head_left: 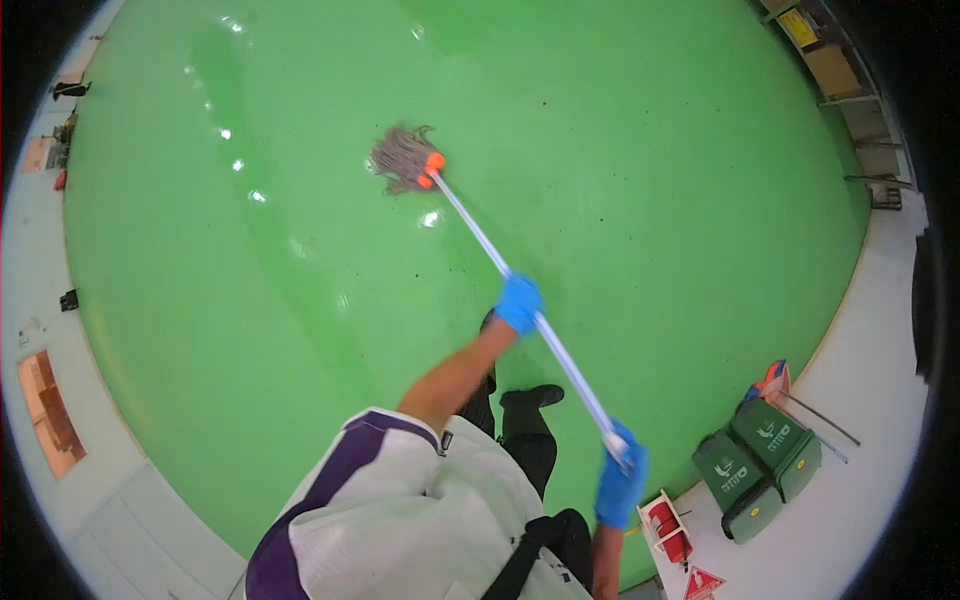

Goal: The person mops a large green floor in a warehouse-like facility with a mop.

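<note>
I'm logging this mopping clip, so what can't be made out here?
Head view: top end of the mop handle, covered by the gloved right hand.
Head view: fingers of the left hand, curled under the handle.
Head view: lettering on the green bins, too small.
Head view: shelves at the upper right, cut off by the lens rim.

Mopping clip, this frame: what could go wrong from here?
1. The green floor shines wet around the mop head, ahead of the shoes: a slip seems possible.
2. The right hand grips the end of the mop handle near the red stand and green bins; a backward pull might knock them.
</note>
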`<action>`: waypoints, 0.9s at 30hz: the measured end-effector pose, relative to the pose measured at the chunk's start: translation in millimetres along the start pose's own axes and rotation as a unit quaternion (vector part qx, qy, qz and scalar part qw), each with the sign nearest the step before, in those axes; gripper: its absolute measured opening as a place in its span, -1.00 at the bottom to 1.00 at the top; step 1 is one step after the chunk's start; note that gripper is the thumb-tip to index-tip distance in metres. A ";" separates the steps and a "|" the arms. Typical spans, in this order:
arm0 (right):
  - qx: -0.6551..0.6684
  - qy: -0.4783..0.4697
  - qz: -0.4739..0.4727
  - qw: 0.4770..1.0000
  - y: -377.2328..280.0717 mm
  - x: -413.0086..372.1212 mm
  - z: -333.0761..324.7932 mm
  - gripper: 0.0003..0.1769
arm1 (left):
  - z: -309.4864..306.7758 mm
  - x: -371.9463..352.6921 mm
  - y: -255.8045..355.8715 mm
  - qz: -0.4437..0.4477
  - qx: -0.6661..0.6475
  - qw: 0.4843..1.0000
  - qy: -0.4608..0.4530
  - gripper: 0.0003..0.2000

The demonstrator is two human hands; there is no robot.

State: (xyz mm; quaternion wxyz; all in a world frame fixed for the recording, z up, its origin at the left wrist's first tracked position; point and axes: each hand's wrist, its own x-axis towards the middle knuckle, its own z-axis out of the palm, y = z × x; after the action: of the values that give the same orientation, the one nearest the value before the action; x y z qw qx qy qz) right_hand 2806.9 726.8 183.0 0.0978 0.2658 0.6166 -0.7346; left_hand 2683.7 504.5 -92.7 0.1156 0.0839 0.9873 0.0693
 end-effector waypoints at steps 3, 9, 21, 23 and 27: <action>-0.103 0.146 -0.083 0.981 -69.5 -45.8 -76.3 -0.54 | 0.4 -12.0 129.0 0.109 -0.261 0.952 0.120 -0.75; -0.149 0.197 -0.117 0.962 -136.4 -76.9 -82.7 -0.73 | -61.9 -16.0 205.5 0.208 -0.342 0.914 -0.064 -0.60; -0.195 -0.200 -0.148 0.949 5.4 92.9 105.7 -0.91 | 21.4 -76.8 -114.4 -0.129 -0.189 0.972 0.058 -0.91; -0.082 -0.280 -0.051 0.955 51.9 63.1 158.8 -0.86 | 35.6 -130.2 -179.6 -0.234 -0.035 0.972 -0.013 -0.84; -0.134 -0.353 -0.110 0.919 46.7 61.6 224.6 -0.81 | 5.5 -140.4 -233.9 -0.279 -0.034 0.957 0.068 -0.74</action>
State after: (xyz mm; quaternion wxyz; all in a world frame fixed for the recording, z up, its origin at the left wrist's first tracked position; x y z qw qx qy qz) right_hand 2716.6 512.7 133.7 0.2626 -0.0960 0.6601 -0.6972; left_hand 2784.6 251.3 -104.1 0.0662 -0.2039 0.9740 0.0737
